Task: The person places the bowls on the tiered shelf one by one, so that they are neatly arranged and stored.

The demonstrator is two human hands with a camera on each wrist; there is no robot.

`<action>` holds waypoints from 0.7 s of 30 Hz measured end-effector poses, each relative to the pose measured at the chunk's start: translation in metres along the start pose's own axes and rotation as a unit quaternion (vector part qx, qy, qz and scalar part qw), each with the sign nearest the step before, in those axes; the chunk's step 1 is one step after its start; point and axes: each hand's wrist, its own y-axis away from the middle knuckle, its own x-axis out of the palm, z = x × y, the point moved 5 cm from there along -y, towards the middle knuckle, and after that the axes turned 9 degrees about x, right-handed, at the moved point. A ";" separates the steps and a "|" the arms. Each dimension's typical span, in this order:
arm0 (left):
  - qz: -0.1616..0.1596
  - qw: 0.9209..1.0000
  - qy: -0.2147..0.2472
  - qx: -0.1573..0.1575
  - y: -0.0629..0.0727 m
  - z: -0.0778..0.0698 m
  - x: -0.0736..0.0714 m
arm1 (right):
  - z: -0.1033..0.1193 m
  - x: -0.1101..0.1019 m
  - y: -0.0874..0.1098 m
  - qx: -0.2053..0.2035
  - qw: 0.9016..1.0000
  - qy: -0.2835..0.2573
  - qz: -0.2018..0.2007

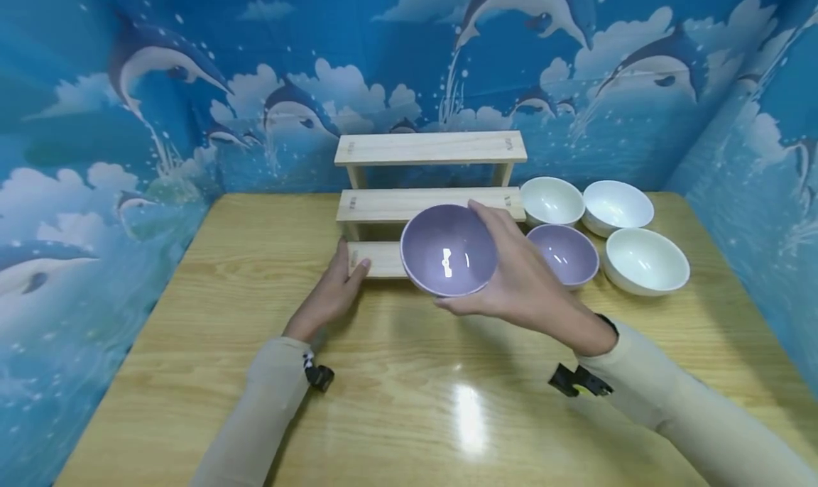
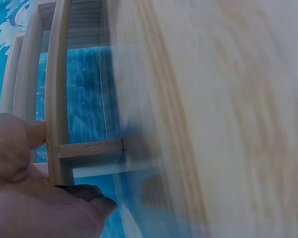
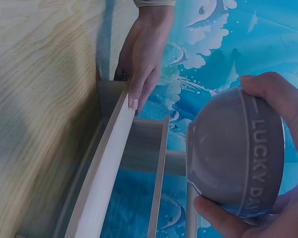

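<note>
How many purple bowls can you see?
2: one purple bowl is in the right hand; a second purple bowl sits on the table beside pale bowls. More could be stacked unseen beneath it.

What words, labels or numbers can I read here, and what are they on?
"LUCKY DA", then a last letter that is unclear: on the outside of the purple bowl in the right hand.
Small dark marks on the boards of the wooden stand: too small and blurred to read.
I can read no other text or numbers.
</note>
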 end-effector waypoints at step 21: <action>-0.006 1.000 -0.005 0.012 0.002 0.000 -0.001 | 0.019 0.011 -0.039 -0.014 1.000 0.008 -0.009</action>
